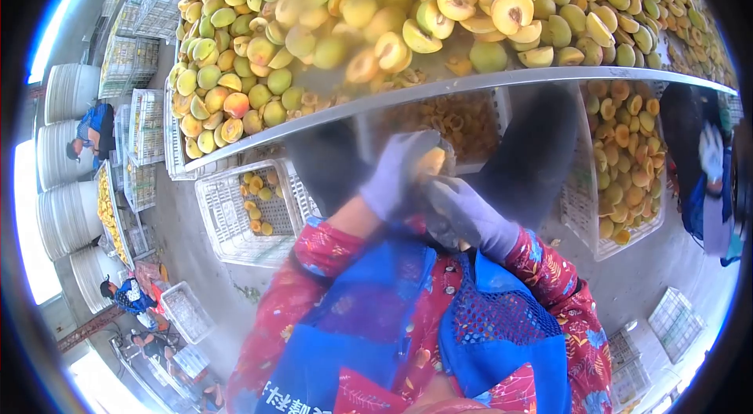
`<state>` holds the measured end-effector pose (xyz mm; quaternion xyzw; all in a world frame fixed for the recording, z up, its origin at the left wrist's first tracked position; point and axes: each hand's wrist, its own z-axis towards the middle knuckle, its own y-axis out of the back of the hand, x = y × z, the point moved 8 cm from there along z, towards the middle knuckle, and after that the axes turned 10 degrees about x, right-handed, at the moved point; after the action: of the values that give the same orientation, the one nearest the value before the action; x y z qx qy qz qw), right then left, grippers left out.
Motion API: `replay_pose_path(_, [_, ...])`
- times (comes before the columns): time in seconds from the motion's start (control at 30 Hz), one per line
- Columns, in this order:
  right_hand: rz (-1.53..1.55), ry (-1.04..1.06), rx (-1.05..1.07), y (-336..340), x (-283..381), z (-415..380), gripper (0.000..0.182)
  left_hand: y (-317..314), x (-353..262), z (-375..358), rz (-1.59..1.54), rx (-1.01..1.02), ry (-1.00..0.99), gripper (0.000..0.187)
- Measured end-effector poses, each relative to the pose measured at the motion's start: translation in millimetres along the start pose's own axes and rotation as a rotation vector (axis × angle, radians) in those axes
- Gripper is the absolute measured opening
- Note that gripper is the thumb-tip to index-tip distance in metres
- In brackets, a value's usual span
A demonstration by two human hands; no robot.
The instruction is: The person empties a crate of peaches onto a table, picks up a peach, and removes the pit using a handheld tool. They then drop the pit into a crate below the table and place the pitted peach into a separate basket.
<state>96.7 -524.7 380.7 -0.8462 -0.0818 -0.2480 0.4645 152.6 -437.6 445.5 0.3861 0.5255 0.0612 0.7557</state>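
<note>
TXT: wht Chinese chars | blue vest, lwr L | cut off, not fully legible

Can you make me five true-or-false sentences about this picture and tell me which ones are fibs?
1. The left hand wears a glove. True.
2. The right hand is bare. False: the right hand is gloved too.
3. Fruit is heaped on the table. True.
4. The left crate is fuller than the right crate. False: the right crate is much fuller.
5. The sleeves are plain green. False: the sleeves are red and patterned.
</note>
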Motion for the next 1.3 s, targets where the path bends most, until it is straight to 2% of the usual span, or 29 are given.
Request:
replay_pose_path(0.03, [0.150,-0.043,0.026,-5,-2,-2,0.025,3,-7,-1,0.047,-0.084,-0.002,0.030])
replay_pose_path(0.1, [0.363,-0.073,0.071,-5,-6,1,0.025,-1,-2,-7,0.184,-0.242,-0.012,0.025])
replay_pose_path(0.17, [0.187,-0.067,0.021,4,-7,3,0.025,-6,10,-10,0.141,-0.266,0.018,0.022])
replay_pose_path(0.23, [-0.031,-0.055,-0.044,4,2,0,0.024,-7,13,3,-0.086,-0.147,0.097,0.021])
replay_pose_path(0.3, [-0.302,-0.029,-0.119,0,20,-5,0.023,-12,21,2,-0.097,-0.116,0.167,0.019])
replay_pose_path(0.33, [-0.634,0.143,-0.164,7,29,-2,0.022,-15,27,1,-0.101,-0.104,0.201,0.018])
replay_pose_path(0.4, [-1.290,0.496,-0.244,9,22,4,0.021,-23,46,-5,-0.078,-0.073,0.258,0.029])
replay_pose_path(0.43, [-1.261,0.411,-0.274,10,22,6,0.021,-29,57,-10,-0.068,-0.057,0.291,0.035])
replay_pose_path(0.5, [-1.200,0.247,-0.332,8,26,12,0.024,-30,73,-17,0.017,-0.105,0.360,0.034])
replay_pose_path(0.53, [-1.290,0.233,-0.289,7,23,16,0.027,-30,78,-21,0.059,-0.125,0.396,0.034])
replay_pose_path(0.6, [-1.474,0.209,-0.200,5,17,24,0.035,-33,88,-28,0.004,-0.117,0.497,0.020])
replay_pose_path(0.63, [-1.484,0.179,-0.237,8,18,25,0.034,-34,92,-31,-0.025,-0.113,0.547,0.013])
replay_pose_path(0.7, [-1.506,0.121,-0.310,10,22,26,0.032,-57,118,-49,-0.881,-0.322,0.630,0.015])
replay_pose_path(0.77, [-1.641,0.310,-0.349,1,32,22,0.031,-60,130,-53,-1.141,-0.424,0.588,0.016])
replay_pose_path(0.8, [-1.698,0.394,-0.357,-6,30,17,0.030,-35,111,-54,-0.978,-0.431,0.555,0.017])
replay_pose_path(0.83, [-1.441,0.393,-0.379,4,34,15,0.029,-14,103,-58,-0.873,-0.447,0.537,0.020])
replay_pose_path(0.9, [-0.927,0.377,-0.404,25,38,14,0.028,29,110,-94,-0.783,-0.621,0.582,0.025])
replay_pose_path(1.0, [-0.346,0.037,-0.283,22,36,5,0.029,98,119,-164,-0.603,-0.958,0.658,0.035])
replay_pose_path(1.03, [-0.311,0.096,-0.241,27,33,8,0.029,118,107,-174,-0.479,-1.017,0.682,0.038])
replay_pose_path(1.13, [-0.225,0.124,-0.094,24,28,15,0.030,143,45,-149,0.536,-0.640,0.801,0.042])
replay_pose_path(1.17, [-0.386,0.242,-0.080,25,29,21,0.030,121,59,-142,0.037,-0.609,0.770,0.044])
replay_pose_path(1.2, [-0.549,0.361,-0.061,25,26,30,0.031,95,66,-130,-0.183,-0.437,0.759,0.046])
replay_pose_path(1.23, [-0.549,0.335,-0.039,21,25,31,0.031,64,69,-114,-0.505,-0.405,0.636,0.051])
replay_pose_path(1.27, [-0.550,0.308,-0.019,16,25,32,0.032,43,52,-90,-0.729,-0.230,0.746,0.054])
replay_pose_path(1.3, [-0.389,0.133,0.000,5,27,25,0.032,27,41,-72,-0.928,-0.196,0.717,0.054])
